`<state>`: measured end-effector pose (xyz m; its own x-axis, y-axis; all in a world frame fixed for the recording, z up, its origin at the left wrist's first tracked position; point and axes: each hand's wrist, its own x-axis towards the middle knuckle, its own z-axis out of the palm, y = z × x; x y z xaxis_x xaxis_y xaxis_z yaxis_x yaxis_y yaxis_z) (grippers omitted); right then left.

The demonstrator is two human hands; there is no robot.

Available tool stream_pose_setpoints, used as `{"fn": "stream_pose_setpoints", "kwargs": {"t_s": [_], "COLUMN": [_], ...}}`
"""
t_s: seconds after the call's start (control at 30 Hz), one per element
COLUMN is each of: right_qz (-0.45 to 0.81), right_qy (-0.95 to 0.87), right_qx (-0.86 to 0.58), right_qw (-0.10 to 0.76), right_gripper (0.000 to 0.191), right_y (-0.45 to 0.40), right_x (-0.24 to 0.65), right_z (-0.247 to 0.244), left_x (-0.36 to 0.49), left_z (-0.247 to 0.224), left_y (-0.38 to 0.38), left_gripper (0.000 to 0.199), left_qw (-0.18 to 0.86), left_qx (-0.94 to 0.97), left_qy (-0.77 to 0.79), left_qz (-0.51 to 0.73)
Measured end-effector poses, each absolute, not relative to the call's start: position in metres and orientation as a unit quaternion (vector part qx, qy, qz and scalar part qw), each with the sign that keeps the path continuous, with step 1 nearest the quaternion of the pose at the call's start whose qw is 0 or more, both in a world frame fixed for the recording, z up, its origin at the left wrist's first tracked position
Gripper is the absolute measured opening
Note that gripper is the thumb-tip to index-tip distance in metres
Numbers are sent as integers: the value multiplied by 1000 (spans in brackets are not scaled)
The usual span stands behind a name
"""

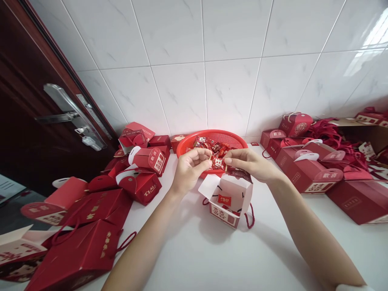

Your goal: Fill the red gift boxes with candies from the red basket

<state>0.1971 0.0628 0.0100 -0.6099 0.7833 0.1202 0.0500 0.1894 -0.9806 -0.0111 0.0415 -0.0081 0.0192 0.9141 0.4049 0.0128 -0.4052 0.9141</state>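
My left hand (191,169) and my right hand (253,163) pinch a small red wrapped candy (217,163) from its two ends. A longer dark red packet (238,173) hangs beneath my right fingers; whether they grip it too is hard to make out. Just behind my hands stands a red plastic basket (235,139) with several wrapped candies (212,144) in it. Below and nearer to me is an open gift box (222,214), white inside, with dark red cord handles. Inside it lies a red packet (224,199), with more red pieces partly hidden.
Red gift boxes (91,210) crowd the left side of the white table (188,250), beside a dark door (27,81). More red boxes (306,169) stand on the right, near a cardboard carton (353,129) and dark red cords. A tiled wall (182,93) rises behind.
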Motion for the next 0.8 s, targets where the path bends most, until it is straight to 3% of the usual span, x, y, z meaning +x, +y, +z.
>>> {"fn": "stream_pose_setpoints", "kwargs": {"t_s": [0.23, 0.4, 0.5, 0.67, 0.8], "right_qz": [501, 400, 372, 430, 421], "right_qy": [-771, -843, -849, -814, -804], "right_qx": [-288, -328, -323, -298, -312], "right_qw": [269, 148, 190, 254, 283], "right_gripper": [24, 28, 30, 41, 28], "right_y": [69, 64, 60, 57, 57], "right_x": [202, 204, 209, 213, 210], "right_z": [5, 8, 14, 19, 16], "left_x": [-23, -27, -24, -14, -7], "left_z": [0, 3, 1, -7, -14], "left_y": [44, 41, 39, 38, 37], "left_gripper": [21, 21, 21, 23, 24], "left_qw": [351, 361, 381, 405, 419], "left_qx": [599, 637, 665, 709, 727], "left_qy": [394, 382, 382, 371, 360], "left_qz": [602, 564, 516, 442, 407]}}
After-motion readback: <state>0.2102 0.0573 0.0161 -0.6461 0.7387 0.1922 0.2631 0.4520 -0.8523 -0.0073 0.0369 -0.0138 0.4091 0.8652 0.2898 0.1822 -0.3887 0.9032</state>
